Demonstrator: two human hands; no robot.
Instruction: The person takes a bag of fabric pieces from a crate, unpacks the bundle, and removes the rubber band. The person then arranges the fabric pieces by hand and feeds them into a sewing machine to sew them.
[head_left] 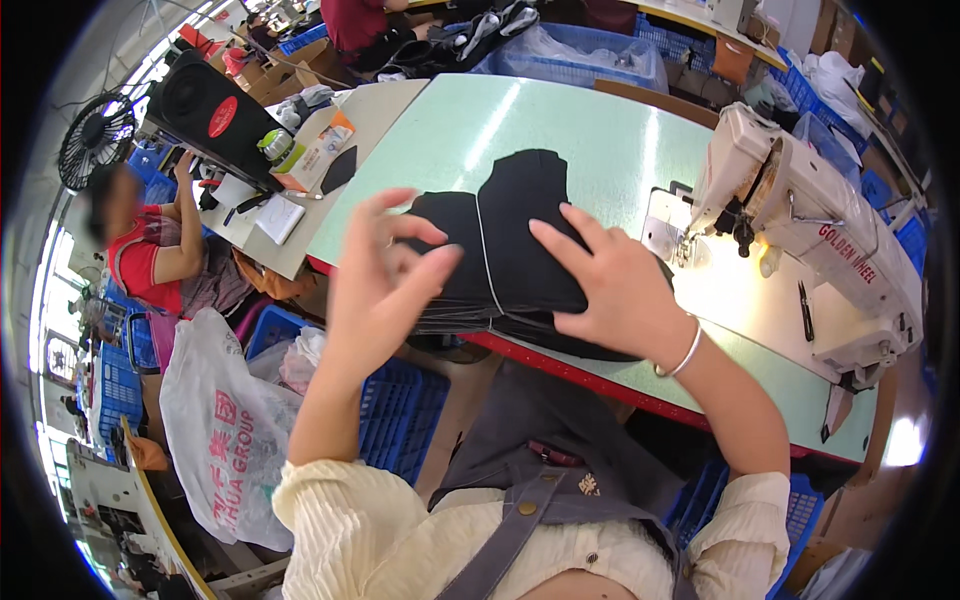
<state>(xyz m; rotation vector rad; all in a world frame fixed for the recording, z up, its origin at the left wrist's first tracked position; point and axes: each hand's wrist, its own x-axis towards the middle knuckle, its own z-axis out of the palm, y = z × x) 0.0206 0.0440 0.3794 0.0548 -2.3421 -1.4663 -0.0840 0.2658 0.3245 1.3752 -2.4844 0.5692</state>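
Note:
A thick stack of black cut fabric pieces lies at the near edge of the pale green table. A thin white tie runs over its top and down the near side. My right hand rests on the right part of the stack, fingers spread flat, a silver bangle at the wrist. My left hand is raised at the stack's left edge, slightly blurred. Its fingers are bent and apart, with nothing visible between thumb and fingertips.
A white sewing machine stands at the right with its lamp lit; black thread snips lie beside it. A black speaker and a notepad are at the left. Another person sits there. A plastic bag hangs below left.

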